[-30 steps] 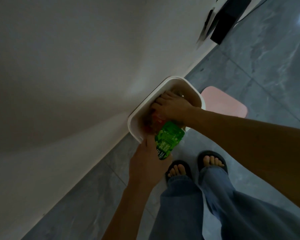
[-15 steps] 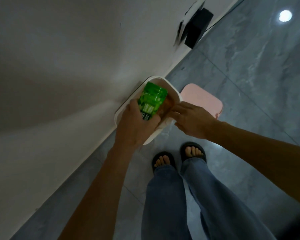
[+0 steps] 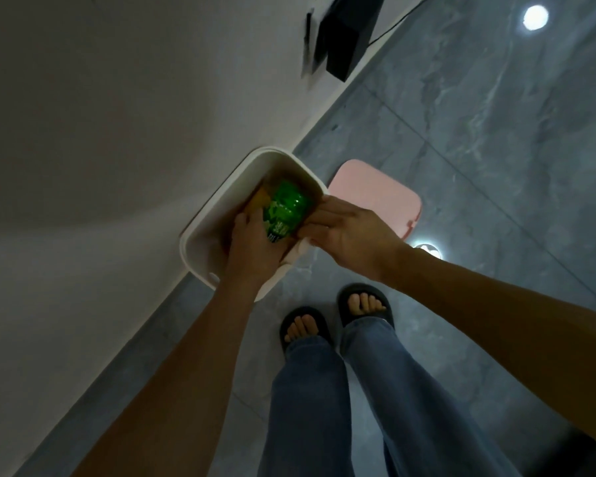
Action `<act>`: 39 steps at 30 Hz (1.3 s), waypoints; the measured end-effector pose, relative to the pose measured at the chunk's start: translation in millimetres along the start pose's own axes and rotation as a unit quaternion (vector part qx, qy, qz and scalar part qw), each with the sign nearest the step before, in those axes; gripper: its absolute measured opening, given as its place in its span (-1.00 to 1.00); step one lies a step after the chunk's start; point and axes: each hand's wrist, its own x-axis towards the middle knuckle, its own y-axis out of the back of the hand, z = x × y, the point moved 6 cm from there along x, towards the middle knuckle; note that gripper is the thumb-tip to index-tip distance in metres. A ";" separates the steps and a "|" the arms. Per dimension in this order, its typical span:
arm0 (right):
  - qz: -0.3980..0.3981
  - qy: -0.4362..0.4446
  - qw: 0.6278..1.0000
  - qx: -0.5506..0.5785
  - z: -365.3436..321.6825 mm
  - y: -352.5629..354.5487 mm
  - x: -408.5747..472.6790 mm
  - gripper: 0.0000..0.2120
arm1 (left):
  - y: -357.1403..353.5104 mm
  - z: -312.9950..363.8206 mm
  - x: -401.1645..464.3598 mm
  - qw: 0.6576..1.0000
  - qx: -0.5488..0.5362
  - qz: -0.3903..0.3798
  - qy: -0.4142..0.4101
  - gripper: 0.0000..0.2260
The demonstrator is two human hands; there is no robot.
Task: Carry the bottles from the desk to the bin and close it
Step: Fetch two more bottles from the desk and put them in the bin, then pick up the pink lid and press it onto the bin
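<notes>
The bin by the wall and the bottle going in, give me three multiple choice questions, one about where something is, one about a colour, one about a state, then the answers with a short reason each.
1. Where does the pink lid lie?
A. On the floor beside the bin
B. On top of the bin
C. In the left hand

2. What colour is the bottle held over the bin?
A. Blue
B. Green
C. Red

3. What state is the bin in?
A. Shut
B. Tipped on its side
C. Open, upright against the wall

Answers:
1. A, the lid rests flat on the grey tiles to the right of the bin.
2. B, the left hand grips a bright green bottle, and the right hand touches it at the rim.
3. C, the white rim and the inside show from above, with no lid on.
</notes>
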 end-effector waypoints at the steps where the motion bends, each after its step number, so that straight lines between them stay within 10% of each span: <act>1: -0.001 0.000 1.000 -0.001 1.0 -1.7 -0.2 -0.77 | -2.4 -1.0 1.4 1.000 -0.002 -0.008 -0.003 -0.19; 10: -0.005 -0.011 1.000 -0.001 2.8 -8.0 -0.9 -0.71 | -3.1 -5.7 12.1 0.994 0.000 -0.112 0.018 -0.23; 19: -0.057 -0.096 0.993 0.048 -11.2 16.2 -25.5 -0.58 | 40.7 65.0 -64.5 0.989 -0.078 0.106 -0.067 -0.84; 22: -0.092 -0.206 0.971 0.083 -6.0 17.9 -68.9 -0.58 | 23.1 103.9 -96.3 0.987 -0.075 0.047 -0.133 -0.87; 29: -0.150 -0.457 0.869 0.112 64.3 -28.4 -156.7 -0.54 | -97.4 125.8 -58.6 0.948 0.174 -0.164 -0.210 -0.61; 39: -0.062 -0.484 0.869 0.083 130.9 -133.8 -134.0 -0.61 | -182.3 78.7 58.2 0.878 0.388 -0.094 -0.263 -0.64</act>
